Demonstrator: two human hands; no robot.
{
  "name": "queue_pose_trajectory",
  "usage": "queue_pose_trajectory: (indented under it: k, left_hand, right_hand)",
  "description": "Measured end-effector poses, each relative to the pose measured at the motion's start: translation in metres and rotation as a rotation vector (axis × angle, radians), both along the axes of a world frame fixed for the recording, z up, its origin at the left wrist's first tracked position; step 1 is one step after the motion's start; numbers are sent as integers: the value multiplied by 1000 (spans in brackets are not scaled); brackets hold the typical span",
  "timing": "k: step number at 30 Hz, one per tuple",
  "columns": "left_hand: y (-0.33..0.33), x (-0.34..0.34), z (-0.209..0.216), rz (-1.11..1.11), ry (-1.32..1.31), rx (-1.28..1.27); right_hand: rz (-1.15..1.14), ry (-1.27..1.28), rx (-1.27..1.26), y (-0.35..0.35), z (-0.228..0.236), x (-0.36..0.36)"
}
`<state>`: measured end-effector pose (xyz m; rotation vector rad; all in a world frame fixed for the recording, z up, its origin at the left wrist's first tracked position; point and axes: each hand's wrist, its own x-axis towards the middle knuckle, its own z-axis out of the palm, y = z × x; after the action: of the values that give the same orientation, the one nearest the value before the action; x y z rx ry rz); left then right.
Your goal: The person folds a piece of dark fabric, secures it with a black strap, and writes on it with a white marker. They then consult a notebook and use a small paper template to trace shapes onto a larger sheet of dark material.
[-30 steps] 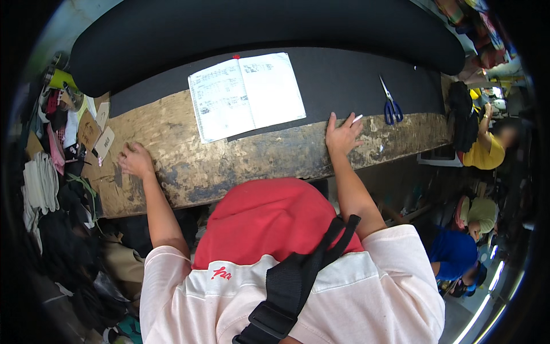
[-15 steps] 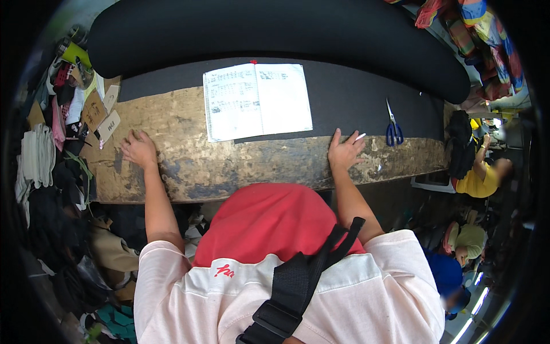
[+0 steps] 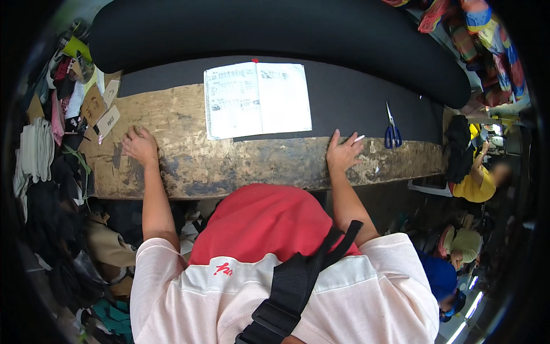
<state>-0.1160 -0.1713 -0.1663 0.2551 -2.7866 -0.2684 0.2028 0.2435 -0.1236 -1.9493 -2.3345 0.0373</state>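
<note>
A worn wooden workbench (image 3: 229,163) stretches across, piles of clothing (image 3: 40,172) crowd the left, and strip lights (image 3: 475,304) glow lower right.
</note>
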Motion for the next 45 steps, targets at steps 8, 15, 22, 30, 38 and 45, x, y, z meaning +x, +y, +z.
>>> queue_pose_trajectory:
  k: [8, 15, 22, 30, 38, 45]
  left_hand:
    - [0, 0, -1, 13, 28, 3]
    - [-12, 1, 27, -59, -173, -55]
    - [-54, 8, 22, -39, 57, -9]
    - [-53, -17, 19, 781, -37, 169]
    - [-50, -21, 26, 789, -204, 165]
    - [-58, -27, 14, 799, -191, 129]
  right_hand:
    - [2, 20, -19, 0, 2, 0]
    - [1, -1, -12, 1, 0, -1]
    - [5, -8, -4, 0, 1, -1]
    - [14, -33, -9, 1, -2, 1]
    - [32, -55, -9, 1, -4, 3]
    - [12, -35, -12, 1, -2, 0]
